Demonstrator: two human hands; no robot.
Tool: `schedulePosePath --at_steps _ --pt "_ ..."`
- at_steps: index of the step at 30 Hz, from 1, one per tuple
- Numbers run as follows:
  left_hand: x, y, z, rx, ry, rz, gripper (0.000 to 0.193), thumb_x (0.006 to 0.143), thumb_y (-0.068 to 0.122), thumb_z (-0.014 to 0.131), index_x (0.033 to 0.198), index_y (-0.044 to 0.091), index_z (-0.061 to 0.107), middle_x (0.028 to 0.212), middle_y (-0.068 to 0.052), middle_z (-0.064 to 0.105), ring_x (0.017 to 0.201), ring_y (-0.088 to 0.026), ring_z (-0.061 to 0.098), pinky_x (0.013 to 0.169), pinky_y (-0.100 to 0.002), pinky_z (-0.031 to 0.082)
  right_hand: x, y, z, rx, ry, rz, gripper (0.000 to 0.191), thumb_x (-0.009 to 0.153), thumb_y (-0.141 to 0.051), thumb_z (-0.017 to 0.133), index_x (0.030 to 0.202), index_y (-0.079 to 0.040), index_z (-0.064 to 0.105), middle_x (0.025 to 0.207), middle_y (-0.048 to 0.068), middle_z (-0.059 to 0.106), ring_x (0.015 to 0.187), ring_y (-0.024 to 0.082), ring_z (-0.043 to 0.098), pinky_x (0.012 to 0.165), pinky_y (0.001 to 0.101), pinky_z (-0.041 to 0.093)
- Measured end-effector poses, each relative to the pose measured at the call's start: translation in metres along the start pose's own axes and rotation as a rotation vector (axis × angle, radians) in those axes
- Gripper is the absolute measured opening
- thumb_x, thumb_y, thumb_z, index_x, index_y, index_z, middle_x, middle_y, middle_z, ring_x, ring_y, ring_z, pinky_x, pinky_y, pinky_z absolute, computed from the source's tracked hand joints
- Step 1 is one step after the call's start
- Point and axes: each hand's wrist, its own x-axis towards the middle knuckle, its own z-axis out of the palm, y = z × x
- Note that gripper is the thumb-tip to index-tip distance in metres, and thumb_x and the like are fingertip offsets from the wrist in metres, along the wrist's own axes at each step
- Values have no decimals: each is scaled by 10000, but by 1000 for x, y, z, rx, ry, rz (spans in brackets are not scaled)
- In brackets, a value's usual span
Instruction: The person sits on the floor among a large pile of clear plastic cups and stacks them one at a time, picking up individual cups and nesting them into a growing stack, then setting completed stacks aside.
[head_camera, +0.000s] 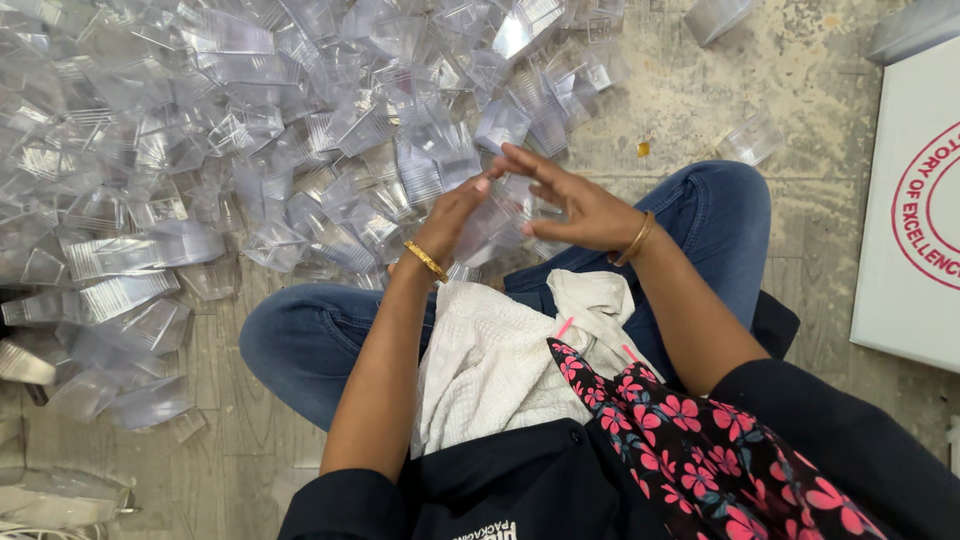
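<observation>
a clear plastic container (492, 222) sits between both hands, raised just above the lap and in front of the knees, at the near edge of the heap, where it can be turned and looked over without touching the floor. the left hand (447, 218) cups it from the left side, fingers curled up against its wall; the right hand (580, 205) closes over it from the right with fingers stretched long across the top. both grips are partly open, pressing on the container from either side rather than clenched into fists, so each hand is grasping the same piece. a gold bangle (427, 260) circles the left wrist and another bangle (636, 238) the right. under the forearms a white cloth (495, 360) lies spread over the lap, on crossed legs in blue jeans (300, 345), likely there as a soft surface close to the work. a floral scarf (690, 450) hangs down at the chest. beyond the hands a big pile of clear containers (250, 130) covers the floor (700, 90), all within reach. a white board (915, 210) with a red round mark lies on the right.
</observation>
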Motion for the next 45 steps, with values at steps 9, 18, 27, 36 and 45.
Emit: schedulePosePath --at_steps 9,18,27,36,45 --pt "-6 9 8 124 -112 -62 756 979 519 574 1588 115 383 1642 -129 392 1526 -258 329 1222 -386 244 -9 24 -6 20 -108 64 742 831 -117 835 1483 -95 480 1454 53 511 1372 174 500 1201 368 411" --pt "-13 30 16 160 -149 -131 739 934 528 573 1561 164 429 1571 -118 477 1460 -270 418 1193 -396 284 -15 17 -7 58 -80 113 723 807 -70 840 1451 -98 512 1429 38 548 1330 143 545 1166 342 425" --pt "-9 15 5 136 -151 6 539 995 415 494 1435 112 567 1419 -85 602 1392 -234 473 1203 -384 274 -32 10 -28 68 119 37 694 820 -20 808 1443 -91 509 1392 37 466 1354 205 523 1180 387 459" --pt "-10 24 6 142 -29 -142 451 1008 406 424 1287 120 632 1156 -29 722 1212 -183 560 1022 -338 433 -164 41 -175 -719 929 237 622 782 -175 960 1293 9 659 1211 96 700 1126 225 698 960 348 602" --pt "-15 27 8 127 -14 -206 448 995 428 421 1267 135 623 1218 -30 691 1259 -179 527 989 -381 444 -195 96 -232 -1012 962 447 710 696 -316 986 1194 84 677 1111 185 743 1002 278 724 910 388 572"
